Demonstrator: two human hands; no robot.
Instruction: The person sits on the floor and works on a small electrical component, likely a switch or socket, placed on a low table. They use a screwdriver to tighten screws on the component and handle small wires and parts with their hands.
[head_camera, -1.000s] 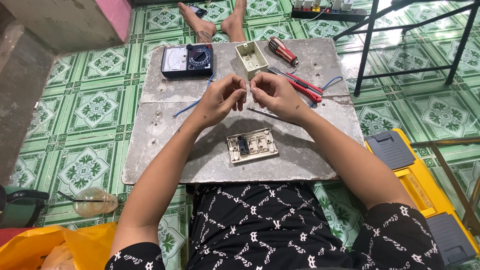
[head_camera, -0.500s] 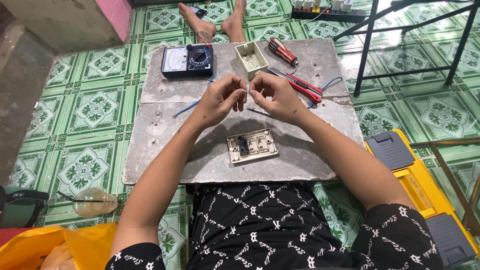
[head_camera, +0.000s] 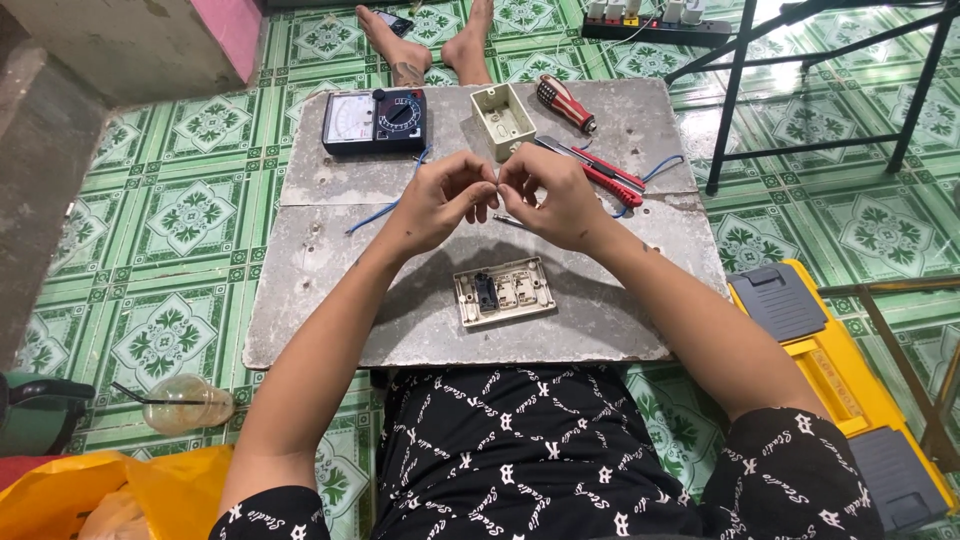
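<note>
- A thin blue wire (head_camera: 385, 208) is being pinched between both hands above the counter (head_camera: 420, 320), its tail trailing left across the slab.
- The left hand (head_camera: 440, 200) and right hand (head_camera: 550, 195) are meeting fingertip to fingertip, barely moved since a second ago, so the fiddly work is continuing.
- A switch plate (head_camera: 503, 292) is lying just below them; a wall box (head_camera: 503, 120), meter (head_camera: 375, 120) and pliers (head_camera: 600, 175) are sitting beyond.

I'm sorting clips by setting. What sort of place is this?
Probably a home floor used as a makeshift electrical workbench: green patterned floor tiles, a grey slab as worktop, an analog multimeter and a switch plate.
</note>
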